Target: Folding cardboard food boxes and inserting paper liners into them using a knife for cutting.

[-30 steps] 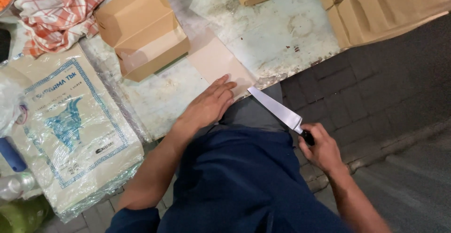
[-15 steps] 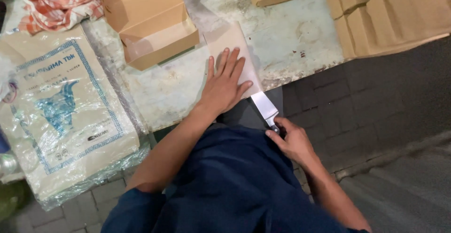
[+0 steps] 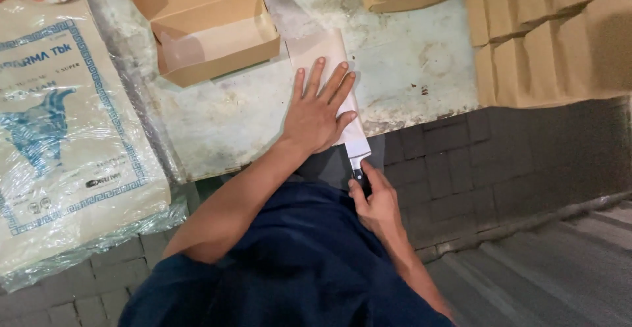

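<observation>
Head view: left hand [image 3: 317,111] covers the paper [image 3: 320,49], hiding knife [image 3: 356,148] blade.

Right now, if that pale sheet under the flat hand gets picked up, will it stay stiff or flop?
The sheet looks thin and lies flat, so it would probably flop. It is likely light and may slide, which could be why the left hand presses it against the knife.

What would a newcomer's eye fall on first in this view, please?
At the centre, the left hand lies flat with spread fingers on a pale sheet of paper at the edge of a worn grey-white tabletop. Just below, the right hand grips a broad steel knife whose blade runs under the left palm. A brown open cardboard box sits upper left.
</observation>
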